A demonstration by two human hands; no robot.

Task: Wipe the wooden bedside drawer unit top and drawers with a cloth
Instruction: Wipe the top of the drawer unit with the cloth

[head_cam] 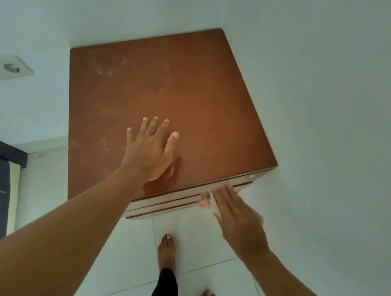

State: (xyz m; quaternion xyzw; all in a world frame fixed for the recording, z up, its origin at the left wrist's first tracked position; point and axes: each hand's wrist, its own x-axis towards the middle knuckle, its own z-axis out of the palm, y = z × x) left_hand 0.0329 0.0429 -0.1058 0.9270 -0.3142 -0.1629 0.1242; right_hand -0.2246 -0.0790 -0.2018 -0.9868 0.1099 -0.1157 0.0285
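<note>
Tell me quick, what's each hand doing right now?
Left hand: open, flat on the brown wooden drawer unit top, holding nothing.
Right hand: at the drawer fronts, pressing a small pale cloth; grip blurred.

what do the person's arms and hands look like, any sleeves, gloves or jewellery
Both arms are bare along all of their visible length: no sleeves show. The left hand wears no glove, ring, watch or bracelet, and its short fingernails look unpainted. The right hand is motion-blurred, but also shows no glove or wristband; rings there are hard to rule out.
</note>
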